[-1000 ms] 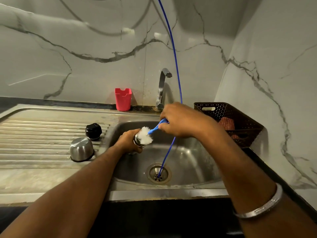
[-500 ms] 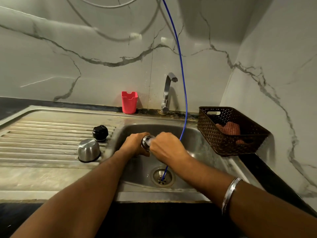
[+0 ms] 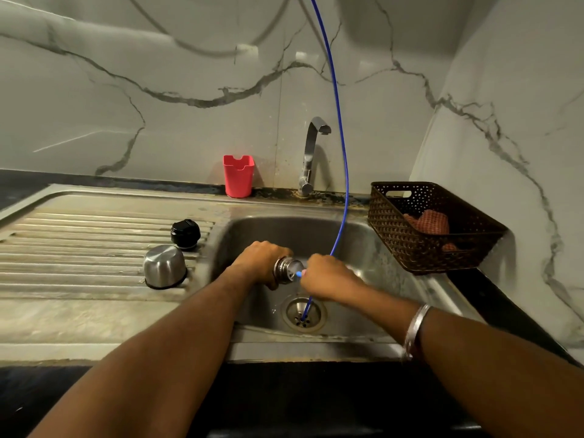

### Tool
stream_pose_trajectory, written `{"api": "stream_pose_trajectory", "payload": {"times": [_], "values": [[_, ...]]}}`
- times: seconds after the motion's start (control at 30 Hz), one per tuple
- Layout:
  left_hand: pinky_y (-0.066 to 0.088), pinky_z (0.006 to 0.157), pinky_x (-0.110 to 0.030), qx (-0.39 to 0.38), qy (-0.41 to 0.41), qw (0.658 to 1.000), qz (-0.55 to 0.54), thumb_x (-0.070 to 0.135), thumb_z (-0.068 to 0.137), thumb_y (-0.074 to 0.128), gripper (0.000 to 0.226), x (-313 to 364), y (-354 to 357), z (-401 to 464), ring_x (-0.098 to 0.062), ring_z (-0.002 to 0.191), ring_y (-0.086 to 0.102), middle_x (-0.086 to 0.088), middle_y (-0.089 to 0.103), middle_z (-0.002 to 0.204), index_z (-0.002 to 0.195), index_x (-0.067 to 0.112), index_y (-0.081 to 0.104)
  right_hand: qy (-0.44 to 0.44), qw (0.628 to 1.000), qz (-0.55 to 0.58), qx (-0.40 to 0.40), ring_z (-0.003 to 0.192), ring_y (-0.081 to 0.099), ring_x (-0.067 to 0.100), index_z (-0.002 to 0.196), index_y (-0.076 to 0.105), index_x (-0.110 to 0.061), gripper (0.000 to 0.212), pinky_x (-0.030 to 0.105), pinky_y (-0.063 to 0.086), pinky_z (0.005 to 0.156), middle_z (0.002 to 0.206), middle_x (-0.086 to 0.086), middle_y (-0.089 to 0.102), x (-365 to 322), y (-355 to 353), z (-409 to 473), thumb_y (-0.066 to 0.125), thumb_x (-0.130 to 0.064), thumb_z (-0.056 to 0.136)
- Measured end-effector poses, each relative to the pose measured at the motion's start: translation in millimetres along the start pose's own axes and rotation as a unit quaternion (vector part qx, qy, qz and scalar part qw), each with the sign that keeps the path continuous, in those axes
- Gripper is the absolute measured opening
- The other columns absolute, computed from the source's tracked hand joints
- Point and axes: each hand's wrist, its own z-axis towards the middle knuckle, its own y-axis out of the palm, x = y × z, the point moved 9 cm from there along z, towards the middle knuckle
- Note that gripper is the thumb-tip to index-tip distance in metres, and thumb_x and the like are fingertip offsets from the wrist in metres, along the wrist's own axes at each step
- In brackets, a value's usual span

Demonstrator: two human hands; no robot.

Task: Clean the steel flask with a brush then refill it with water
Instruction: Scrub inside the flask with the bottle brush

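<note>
My left hand (image 3: 259, 262) grips the steel flask (image 3: 283, 269) over the sink basin (image 3: 373, 267), its threaded mouth pointing right. My right hand (image 3: 328, 276) is closed on the blue brush handle (image 3: 298, 274), right at the flask mouth. The bristles are pushed inside the flask, and only a short stub of handle shows. Most of the flask body is hidden under my left hand. The steel cup lid (image 3: 164, 266) stands upside down on the drainboard, with the black stopper (image 3: 185, 233) just behind it.
A steel tap (image 3: 311, 153) rises behind the basin, and a thin blue tube (image 3: 343, 159) hangs down into the drain (image 3: 302, 313). A red holder (image 3: 238, 175) stands by the wall. A brown perforated basket (image 3: 423, 226) with a reddish cloth sits on the right counter.
The white bristle head was outside the flask mouth a second ago; my right hand has pushed it inside. Both hands have moved lower into the basin.
</note>
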Motion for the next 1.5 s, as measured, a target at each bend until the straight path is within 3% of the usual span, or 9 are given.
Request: {"api": "stream_pose_trajectory", "payload": {"times": [0.1,0.33,0.53,0.77,0.93,1.07,1.17,1.37,1.5], "values": [[0.05,0.081,-0.035,-0.003,0.014,1.0,0.006,0.035,0.061,0.087,0.055,1.5,1.4,-1.1,-0.021,0.096,0.069,0.009,0.073,0.101,0.108,0.037,0.061,0.15,0.94,0.27,-0.145,0.033,0.04,0.008,0.076,0.059,-0.013,0.033,0.019,0.032,0.037,0.046,-0.003,0.049,27.7,17.5,0.0,0.043,-0.022,0.103],[0.05,0.083,-0.034,0.002,0.016,1.0,0.013,0.031,0.059,0.089,0.06,3.3,0.8,-0.4,-0.021,0.1,0.07,0.007,0.074,0.105,0.113,0.036,0.062,-0.255,0.872,-0.401,0.121,0.103,0.068,0.031,0.124,0.059,-0.007,0.027,0.038,0.047,0.073,0.113,0.012,0.068,-46.2,-5.3,-43.5,0.045,-0.001,0.101],[0.049,0.084,-0.034,0.006,0.01,1.0,-0.019,0.034,0.059,0.09,0.058,-1.8,0.1,-3.9,-0.019,0.101,0.068,0.01,0.074,0.104,0.111,0.035,0.063,0.102,0.935,0.302,-0.158,0.038,0.046,0.008,0.08,0.059,-0.01,0.031,0.018,0.033,0.038,0.051,-0.002,0.05,22.8,14.1,-9.1,0.046,-0.021,0.105],[0.051,0.086,-0.035,0.014,-0.001,0.999,-0.034,0.033,0.056,0.09,0.06,-3.3,-1.5,-2.0,-0.019,0.101,0.069,0.01,0.074,0.103,0.109,0.037,0.063,-0.255,0.843,-0.444,0.164,0.101,0.067,0.035,0.13,0.056,0.0,0.033,0.039,0.053,0.073,0.113,0.014,0.067,-49.8,12.2,-54.8,0.036,-0.001,0.104],[0.052,0.088,-0.036,-0.008,0.01,1.0,-0.021,0.033,0.057,0.09,0.058,-3.3,2.9,-5.5,-0.018,0.1,0.069,0.011,0.074,0.102,0.109,0.037,0.064,-0.046,0.996,-0.081,-0.005,0.08,0.07,0.028,0.111,0.065,-0.01,0.016,0.033,0.051,0.063,0.094,0.013,0.07,-2.5,-19.7,-10.4,0.055,-0.019,0.102],[0.047,0.081,-0.032,0.018,0.01,0.999,-0.043,0.037,0.059,0.088,0.056,-6.8,-1.9,-5.2,-0.017,0.097,0.067,0.011,0.073,0.101,0.109,0.036,0.063,0.182,0.921,0.295,-0.179,0.033,0.04,0.007,0.086,0.058,-0.01,0.037,0.016,0.027,0.034,0.048,-0.002,0.047,49.9,-0.9,-13.2,0.042,-0.034,0.109],[0.049,0.085,-0.034,0.007,0.007,0.999,-0.045,0.034,0.058,0.089,0.057,-3.8,2.4,-1.1,-0.016,0.097,0.068,0.011,0.073,0.101,0.108,0.038,0.062,-0.039,0.999,-0.024,-0.006,0.066,0.058,0.021,0.093,0.059,-0.012,0.031,0.027,0.039,0.055,0.076,0.005,0.061,22.8,-30.6,-12.9,0.053,-0.04,0.104],[0.051,0.089,-0.036,0.023,-0.018,0.996,-0.079,0.033,0.057,0.091,0.063,-13.1,1.6,0.3,-0.016,0.098,0.067,0.011,0.074,0.102,0.113,0.039,0.063,-0.242,0.763,-0.546,0.246,0.057,0.055,0.022,0.075,0.068,-0.013,0.025,0.032,0.037,0.05,0.067,0.007,0.057,-27.6,-2.4,-48.0,0.048,-0.005,0.089],[0.051,0.089,-0.036,0.023,-0.018,0.994,-0.105,0.032,0.055,0.091,0.065,-13.8,0.0,-3.0,-0.014,0.098,0.067,0.012,0.073,0.102,0.114,0.039,0.064,-0.151,0.927,-0.311,0.145,0.082,0.067,0.029,0.104,0.063,-0.014,0.017,0.035,0.039,0.063,0.095,0.007,0.069,-10.8,-31.2,-37.9,0.051,-0.02,0.096]]}}
